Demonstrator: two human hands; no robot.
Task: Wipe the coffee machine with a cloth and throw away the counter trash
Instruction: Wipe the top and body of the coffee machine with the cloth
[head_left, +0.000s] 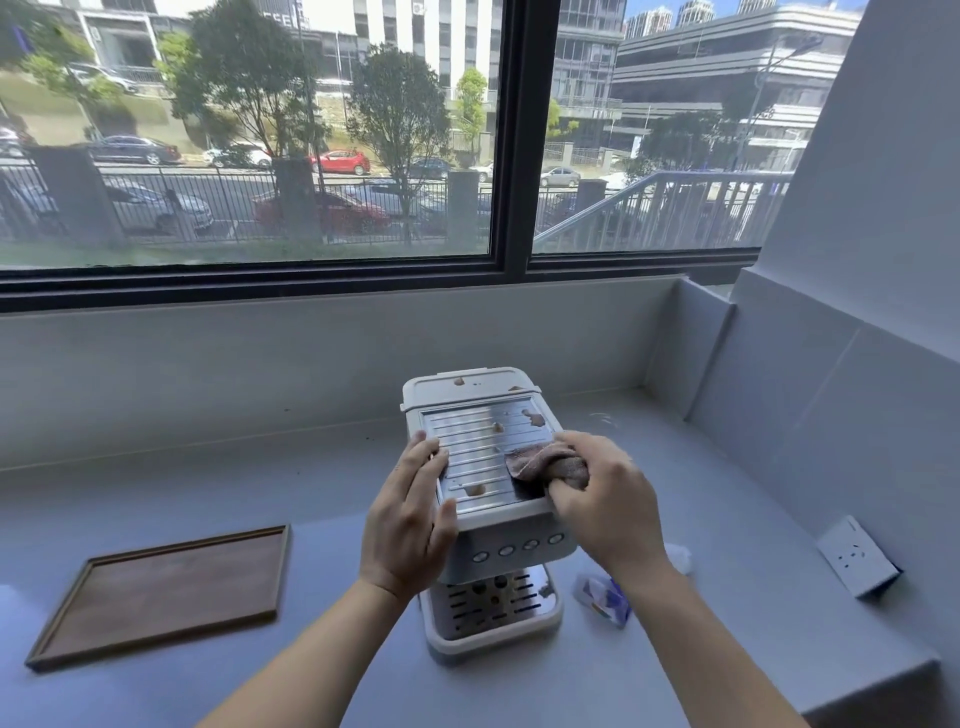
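Observation:
A white coffee machine (480, 400) stands on the grey counter, its ribbed metal top plate spotted with brown stains. My left hand (410, 519) grips the machine's front left corner, fingers resting on the plate's edge. My right hand (605, 499) presses a bunched pinkish-grey cloth (540, 462) onto the right front of the top plate. Crumpled trash lies on the counter right of the machine: a white and blue wrapper (602, 597) and a white wad (680, 558) partly hidden behind my right wrist.
A brown wooden tray (161, 592) lies on the counter to the left. A white wall socket (857, 558) sits on the right wall panel. A window with a dark frame (514, 156) runs along the back. The counter's edge drops off at the lower right.

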